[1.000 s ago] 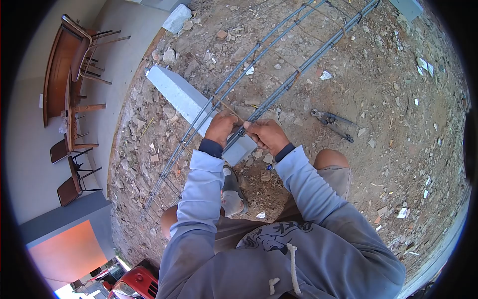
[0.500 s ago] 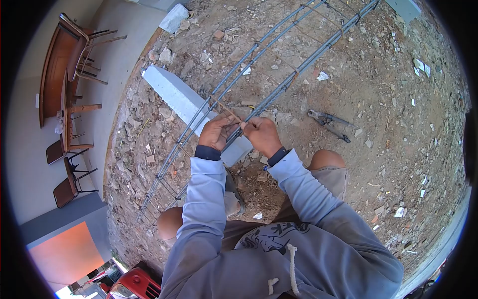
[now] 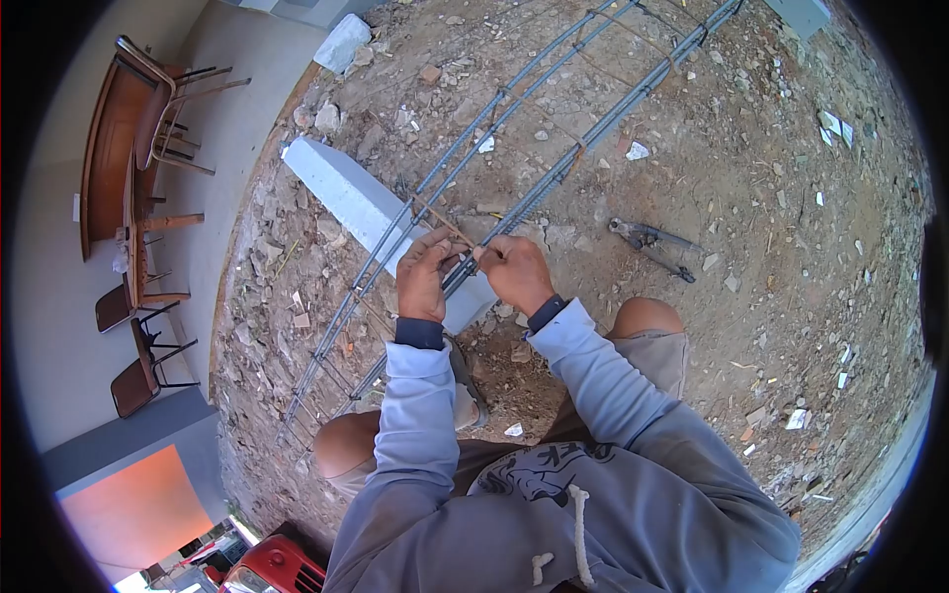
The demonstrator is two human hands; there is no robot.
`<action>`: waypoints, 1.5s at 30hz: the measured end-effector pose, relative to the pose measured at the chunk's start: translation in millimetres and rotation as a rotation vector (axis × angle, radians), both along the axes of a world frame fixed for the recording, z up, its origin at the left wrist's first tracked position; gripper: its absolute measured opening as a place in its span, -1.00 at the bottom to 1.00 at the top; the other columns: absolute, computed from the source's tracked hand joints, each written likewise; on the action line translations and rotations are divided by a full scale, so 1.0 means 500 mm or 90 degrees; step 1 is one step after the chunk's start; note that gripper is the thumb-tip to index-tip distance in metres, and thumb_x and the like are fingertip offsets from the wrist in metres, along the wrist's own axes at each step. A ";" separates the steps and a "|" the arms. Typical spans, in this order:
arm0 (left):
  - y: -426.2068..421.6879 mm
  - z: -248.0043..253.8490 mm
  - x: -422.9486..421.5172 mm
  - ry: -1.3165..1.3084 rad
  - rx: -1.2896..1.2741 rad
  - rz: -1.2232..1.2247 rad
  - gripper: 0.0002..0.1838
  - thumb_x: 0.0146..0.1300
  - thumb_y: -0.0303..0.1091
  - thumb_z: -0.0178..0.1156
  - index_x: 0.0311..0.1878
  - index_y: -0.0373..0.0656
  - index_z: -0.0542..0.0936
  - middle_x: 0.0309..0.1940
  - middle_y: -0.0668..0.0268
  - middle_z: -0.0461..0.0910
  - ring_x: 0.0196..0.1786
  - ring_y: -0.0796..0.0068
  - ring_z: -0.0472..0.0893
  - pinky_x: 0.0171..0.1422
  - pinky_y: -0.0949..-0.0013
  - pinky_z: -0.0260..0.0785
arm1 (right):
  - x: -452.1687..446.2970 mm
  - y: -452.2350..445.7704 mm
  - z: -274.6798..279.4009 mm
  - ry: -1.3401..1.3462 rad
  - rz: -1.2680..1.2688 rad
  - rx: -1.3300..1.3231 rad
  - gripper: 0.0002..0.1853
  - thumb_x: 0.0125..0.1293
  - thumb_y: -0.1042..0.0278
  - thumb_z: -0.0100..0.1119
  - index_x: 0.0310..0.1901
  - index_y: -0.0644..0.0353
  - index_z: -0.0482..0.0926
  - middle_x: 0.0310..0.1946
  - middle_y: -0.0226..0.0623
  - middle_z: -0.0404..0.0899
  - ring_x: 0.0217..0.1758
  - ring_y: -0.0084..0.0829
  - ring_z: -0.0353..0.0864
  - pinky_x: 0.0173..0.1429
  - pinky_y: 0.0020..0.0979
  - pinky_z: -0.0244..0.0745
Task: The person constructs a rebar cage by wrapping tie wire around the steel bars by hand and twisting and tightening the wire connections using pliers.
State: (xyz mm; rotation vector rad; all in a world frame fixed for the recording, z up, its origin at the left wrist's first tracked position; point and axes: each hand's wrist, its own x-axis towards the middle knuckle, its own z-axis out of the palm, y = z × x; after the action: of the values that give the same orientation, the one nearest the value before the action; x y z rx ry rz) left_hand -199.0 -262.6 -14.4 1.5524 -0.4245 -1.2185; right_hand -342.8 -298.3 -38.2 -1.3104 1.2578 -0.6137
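A long rebar cage (image 3: 554, 183) of grey bars and thin rusty stirrups runs diagonally before me. My left hand (image 3: 425, 280) is closed, its fingers curled at a rusty stirrup (image 3: 442, 219) beside the paired near bars. Touching the same joint, my right hand (image 3: 516, 273) pinches with thumb and forefinger; what lies in either pinch is too small to make out. Beneath the cage lies a pale rectangular block (image 3: 346, 188). To the right of my hands, a pair of pincers (image 3: 652, 244) with dark handles rests on the dirt, its jaws toward me.
Rubble and white tile shards (image 3: 797, 419) are scattered over the dirt ground. A pale stone chunk (image 3: 343, 43) sits at the upper left. Beyond the floor edge stand a wooden table (image 3: 109, 148) and chairs (image 3: 133, 387). A red vehicle (image 3: 272, 568) shows at lower left.
My left hand has shifted slightly, its wrist turning more upright. My right hand has moved a little left. Both stay at the same joint, and the pincers lie still.
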 end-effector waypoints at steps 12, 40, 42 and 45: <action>0.055 0.036 -0.125 -0.621 -0.135 -0.115 -0.49 0.19 -0.66 0.00 0.26 -0.36 0.30 -0.01 -0.01 0.55 -0.03 0.28 0.62 0.17 0.37 0.38 | -0.003 0.001 0.000 -0.015 0.008 -0.015 -0.75 0.17 0.23 0.14 -0.46 0.27 0.59 -0.47 0.07 0.56 -0.32 0.08 0.56 -0.24 -0.04 0.41; 0.083 -0.011 -0.115 -0.650 -0.196 -0.098 -0.37 0.06 -0.61 0.02 0.30 -0.25 0.27 -0.05 0.16 0.62 0.04 0.20 0.58 0.38 0.04 0.12 | -0.056 -0.124 0.058 0.532 0.570 -0.427 -0.76 0.02 0.25 0.17 -0.34 0.25 0.63 -0.43 -0.04 0.62 -0.36 -0.12 0.65 -0.29 -0.13 0.53; 0.082 -0.021 -0.113 -0.650 -0.203 -0.091 -0.40 0.07 -0.60 0.02 0.27 -0.23 0.31 -0.06 0.16 0.63 0.05 0.21 0.58 0.39 0.05 0.11 | -0.084 -0.080 0.067 0.461 0.622 -0.311 -0.75 0.09 0.26 0.13 -0.33 0.27 0.62 -0.42 -0.02 0.63 -0.39 -0.14 0.65 -0.30 -0.16 0.53; 0.073 -0.007 -0.103 -0.637 -0.177 -0.114 -0.44 0.08 -0.59 0.02 0.24 -0.19 0.35 -0.07 0.18 0.64 0.05 0.23 0.58 0.40 0.06 0.09 | -0.076 -0.042 0.184 0.284 0.629 -0.024 -0.75 0.20 0.29 0.05 -0.28 0.33 0.59 -0.47 -0.08 0.63 -0.48 -0.27 0.63 -0.37 -0.27 0.52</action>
State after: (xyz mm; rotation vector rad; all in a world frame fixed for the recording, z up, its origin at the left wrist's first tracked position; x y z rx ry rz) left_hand -250.6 -226.3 -18.1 1.8085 -1.3336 -0.3833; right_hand -380.9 -319.2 53.8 -1.9362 0.7633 0.3759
